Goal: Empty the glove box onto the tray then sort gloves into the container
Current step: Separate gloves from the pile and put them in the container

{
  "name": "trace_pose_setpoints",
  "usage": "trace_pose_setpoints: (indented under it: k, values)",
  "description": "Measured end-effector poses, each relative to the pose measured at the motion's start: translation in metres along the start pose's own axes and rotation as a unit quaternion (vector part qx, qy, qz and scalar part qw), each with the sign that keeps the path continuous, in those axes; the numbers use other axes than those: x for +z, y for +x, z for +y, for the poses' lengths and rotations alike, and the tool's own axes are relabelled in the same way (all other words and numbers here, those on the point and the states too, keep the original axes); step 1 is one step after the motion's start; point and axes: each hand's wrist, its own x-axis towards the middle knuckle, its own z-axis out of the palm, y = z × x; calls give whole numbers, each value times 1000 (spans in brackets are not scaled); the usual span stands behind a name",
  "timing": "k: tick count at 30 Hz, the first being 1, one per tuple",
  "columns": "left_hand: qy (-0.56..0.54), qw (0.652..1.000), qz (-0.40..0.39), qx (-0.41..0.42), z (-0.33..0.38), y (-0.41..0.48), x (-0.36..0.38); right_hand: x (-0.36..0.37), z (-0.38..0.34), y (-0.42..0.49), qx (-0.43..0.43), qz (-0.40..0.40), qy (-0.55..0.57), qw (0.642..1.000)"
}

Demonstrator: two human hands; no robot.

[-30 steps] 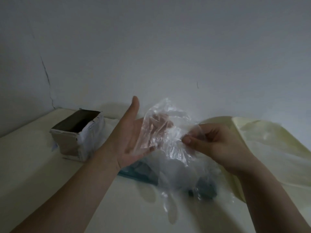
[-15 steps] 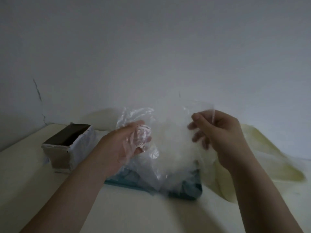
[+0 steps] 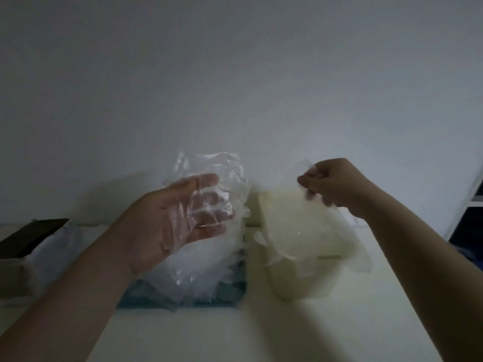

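Right hand point(image 3: 337, 186): raised above the table point(image 3: 235, 335), fingers curled in. Thumb and forefinger were closed on the upper edge of a single clear glove point(image 3: 295, 226) in a tight pinch. The glove hung straight down from the pinch as a thin, cloudy sheet. Directly beneath the grip stood the pale yellow container point(image 3: 295, 286). The hanging glove covered its front and upper part. Whether the lower edge of the glove touched the container could not be told.

Left hand point(image 3: 177, 220): held up, palm towards the camera, fingers nearly straight, thumb raised. It had closed on nothing. A bunch of crumpled gloves point(image 3: 209, 184) lay across the fingers and part of the palm and rose above the fingertips. Whether any finger was inside the film could not be told.

Below the left palm, a heap of gloves point(image 3: 198, 265) lay on the teal tray point(image 3: 224, 293), covering most of it. Only the near rim and corner of the tray showed. The tray's right edge was just beside the container under the right-hand grip.

Outboard of the left wrist, the glove box point(image 3: 52, 254) stood on the table, its top open and dark. Its contents could not be seen.

Light was dim and the film edges were blurred.
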Motion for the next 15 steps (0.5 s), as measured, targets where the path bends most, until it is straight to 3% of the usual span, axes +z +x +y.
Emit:
trace_pose_setpoints:
  k: [6,11,12,15]
  values:
    - [45,995,-86,-11,7,16,55,25,13,36,16,-7,-112,994]
    - [94,992,-48,-65,-21,68,78,25,28,28,70,-115,-123,983]
    - [110,991,-30,-76,-27,80,80,18,29,32,42,-71,-161,984]
    - [172,979,34,-104,-44,112,87,-1,44,50,5,18,-121,993]
